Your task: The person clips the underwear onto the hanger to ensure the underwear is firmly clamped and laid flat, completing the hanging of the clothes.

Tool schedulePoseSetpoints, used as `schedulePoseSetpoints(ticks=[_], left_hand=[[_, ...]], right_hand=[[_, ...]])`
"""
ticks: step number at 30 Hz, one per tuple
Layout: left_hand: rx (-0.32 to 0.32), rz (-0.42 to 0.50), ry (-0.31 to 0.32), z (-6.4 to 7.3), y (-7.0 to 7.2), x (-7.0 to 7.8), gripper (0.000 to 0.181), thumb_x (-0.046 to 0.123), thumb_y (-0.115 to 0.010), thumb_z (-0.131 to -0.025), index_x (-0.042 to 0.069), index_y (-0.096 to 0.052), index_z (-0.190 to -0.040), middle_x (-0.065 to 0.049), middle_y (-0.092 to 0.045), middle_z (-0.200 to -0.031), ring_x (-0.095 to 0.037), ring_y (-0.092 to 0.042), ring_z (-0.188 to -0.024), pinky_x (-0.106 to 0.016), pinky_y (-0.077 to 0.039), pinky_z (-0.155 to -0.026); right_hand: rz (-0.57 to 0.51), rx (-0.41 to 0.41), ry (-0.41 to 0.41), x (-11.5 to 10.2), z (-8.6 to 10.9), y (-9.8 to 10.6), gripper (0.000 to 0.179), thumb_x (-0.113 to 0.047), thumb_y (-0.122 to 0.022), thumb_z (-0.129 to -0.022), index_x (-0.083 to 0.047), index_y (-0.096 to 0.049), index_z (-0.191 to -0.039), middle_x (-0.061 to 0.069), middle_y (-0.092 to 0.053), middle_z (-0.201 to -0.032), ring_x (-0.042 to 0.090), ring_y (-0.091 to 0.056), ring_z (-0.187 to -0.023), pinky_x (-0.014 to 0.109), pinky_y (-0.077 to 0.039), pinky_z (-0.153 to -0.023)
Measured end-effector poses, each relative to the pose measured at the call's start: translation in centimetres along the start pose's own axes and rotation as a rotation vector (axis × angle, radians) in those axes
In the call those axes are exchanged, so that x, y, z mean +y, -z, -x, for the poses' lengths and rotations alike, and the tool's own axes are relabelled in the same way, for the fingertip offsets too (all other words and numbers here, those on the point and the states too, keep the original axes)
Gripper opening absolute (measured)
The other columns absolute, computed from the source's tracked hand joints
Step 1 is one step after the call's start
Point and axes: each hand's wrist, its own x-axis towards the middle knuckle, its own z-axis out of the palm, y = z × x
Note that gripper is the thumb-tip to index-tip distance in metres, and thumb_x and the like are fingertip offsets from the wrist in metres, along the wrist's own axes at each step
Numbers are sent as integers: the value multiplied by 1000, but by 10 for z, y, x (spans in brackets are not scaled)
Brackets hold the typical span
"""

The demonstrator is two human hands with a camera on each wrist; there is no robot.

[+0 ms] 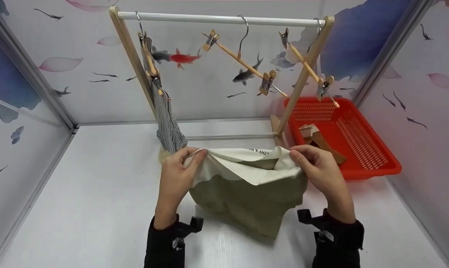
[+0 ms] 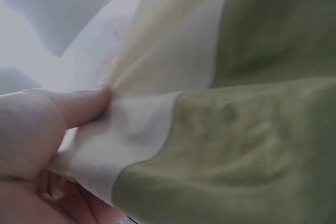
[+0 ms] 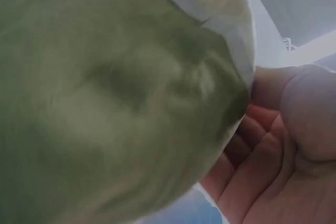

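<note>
An olive-green and cream cloth garment [image 1: 243,201] hangs between both hands in the head view, its cream top edge pulled wide and dark print showing on the inside. At its left corner, my left hand [image 1: 177,173] pinches the cream edge between thumb and fingers. The right corner is pinched by my right hand [image 1: 321,167]. In the left wrist view the thumb [image 2: 86,106] presses on the cream fabric. Green fabric [image 3: 121,93] fills most of the right wrist view, with the thumb [image 3: 273,87] at its edge.
Behind the garment stands a rack with a white rail [image 1: 209,18]. A striped garment [image 1: 168,119] hangs at its left; two wooden clip hangers, one in the middle [image 1: 243,63] and one at the right [image 1: 306,65], carry nothing. A red basket [image 1: 390,167] holding brown cloth [image 1: 326,147] sits right.
</note>
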Motion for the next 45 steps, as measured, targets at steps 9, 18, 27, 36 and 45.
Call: schedulePoseSetpoints(ticks=[9,18,27,36,45], left_hand=[[-286,-207,173,-2,-26,-57,29,27,-69,-99,0,-74,-109,-12,-75,-105,-27,-70,-93,-46,-54,-86],[-383,-294,319,2,-32,-73,50,24,-73,-95,-5,-58,-132,-16,-73,-101,-31,-71,-92,-48,-55,-81],[-493,-561,381,12,-48,-86,47,45,-85,-79,4,-63,-88,-6,-61,-81,-23,-56,-75,-42,-49,-66],[-416,-645,283,15,-74,-85,33,25,-85,-75,10,-55,-70,-10,-65,-77,-26,-60,-68,-44,-51,-59],[-448,-614,301,17,-74,-90,10,6,-75,-82,6,-65,-86,-10,-67,-81,-29,-62,-71,-48,-51,-63]], right_hand=[[345,-179,-37,54,-23,-40,10,-7,-69,-96,0,-72,-103,13,-72,-92,29,-66,-82,43,-53,-72],[454,-410,74,56,-24,-74,8,1,-72,-89,3,-77,-96,10,-74,-93,28,-68,-89,47,-54,-84],[617,-315,-8,77,-18,-98,32,-5,-88,-72,-6,-57,-62,-5,-41,-59,16,-39,-60,35,-35,-59],[723,-112,-103,80,-18,-91,25,-5,-83,-67,-4,-59,-60,19,-63,-76,41,-59,-72,54,-50,-68],[688,-93,-82,95,-19,-92,24,-2,-81,-74,-4,-64,-57,8,-62,-62,34,-63,-64,47,-51,-62]])
